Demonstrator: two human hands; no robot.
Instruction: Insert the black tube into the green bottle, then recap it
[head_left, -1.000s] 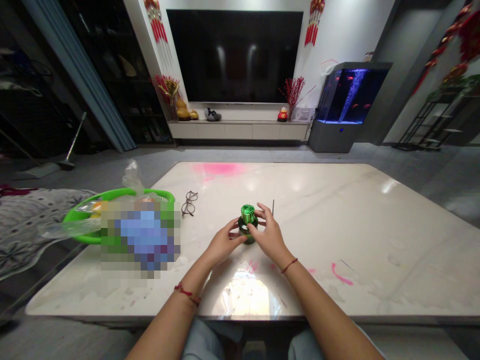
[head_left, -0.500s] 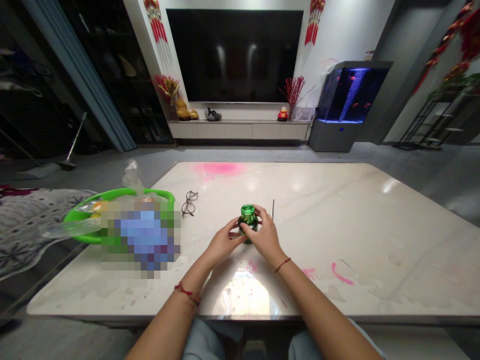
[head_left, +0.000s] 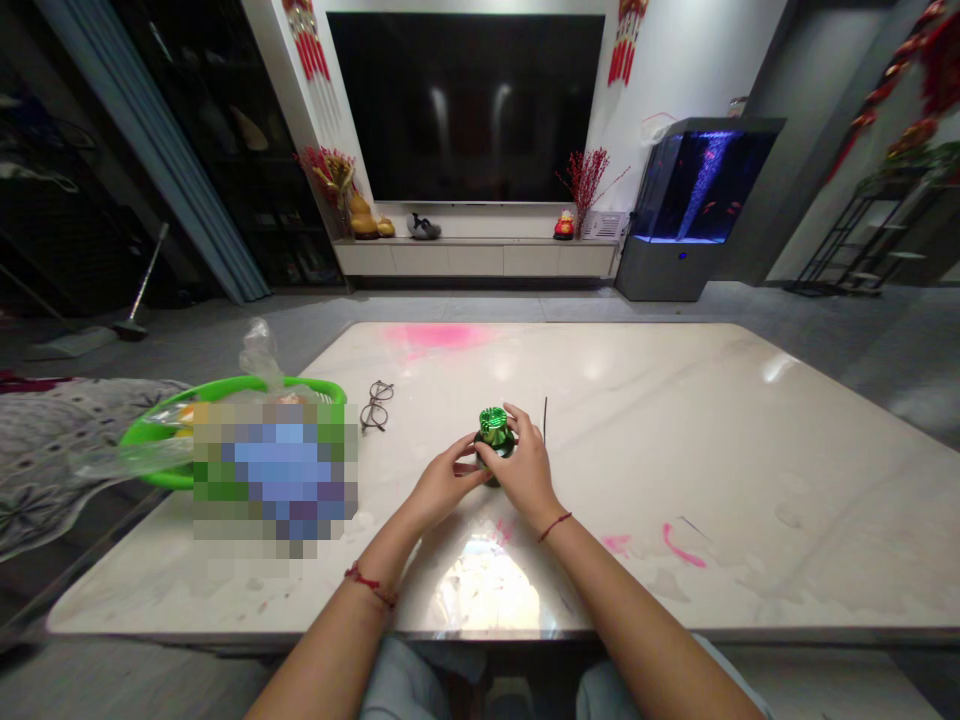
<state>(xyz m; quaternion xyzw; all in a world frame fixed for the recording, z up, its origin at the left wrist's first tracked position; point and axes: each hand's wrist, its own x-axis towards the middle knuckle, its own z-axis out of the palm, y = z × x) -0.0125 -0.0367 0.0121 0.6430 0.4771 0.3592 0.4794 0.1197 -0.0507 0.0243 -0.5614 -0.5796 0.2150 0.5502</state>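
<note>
A small dark green bottle with a shiny green foil top [head_left: 493, 425] stands upright on the pale marble-look table [head_left: 705, 430], near its middle. Around the bottle's left side are the fingers of my left hand [head_left: 444, 485]. My right hand [head_left: 527, 470] grips it from the right, its thumb across the front. Just beyond my right hand lies a thin black stick [head_left: 546, 420]. A pair of glasses [head_left: 376, 407] rests on the table to the left.
At the table's left edge sits a green basket [head_left: 146, 435] with plastic bags, partly pixelated. A patterned cloth [head_left: 67, 450] is beside it. Pink stains mark the tabletop. Beyond the table are a television [head_left: 472, 110] and a fish tank [head_left: 705, 190].
The view has shifted very slightly. Both hands stay around the bottle, with almost no movement.
</note>
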